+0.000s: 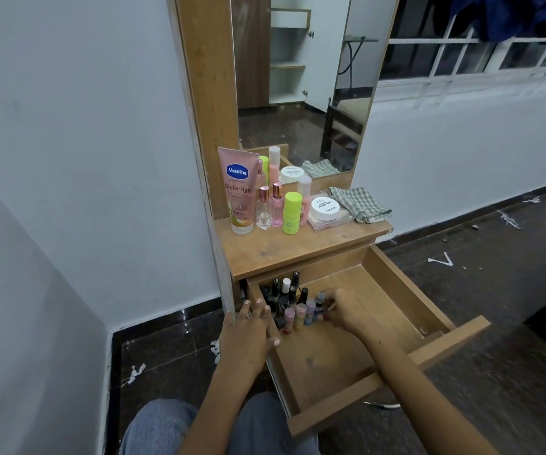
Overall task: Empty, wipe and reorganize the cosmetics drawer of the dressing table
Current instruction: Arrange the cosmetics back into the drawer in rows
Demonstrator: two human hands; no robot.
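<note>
The right grip (337,310) pinches a small bottle (320,303) into the row; the left grip (248,326), fingers straight, steadies the drawer (396,290) wall.

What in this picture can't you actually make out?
Head view only:
- Back of the drawer: hidden under the tabletop, so any bottles there are unseen.
- Labels on the small bottles: too small to read.
- Right hand fingertips: hidden among the bottles and blurred; unclear whether they hold one.
- Left hand palm: faces away, on the drawer's side wall.
- Palette under the white jar: mostly covered.
</note>
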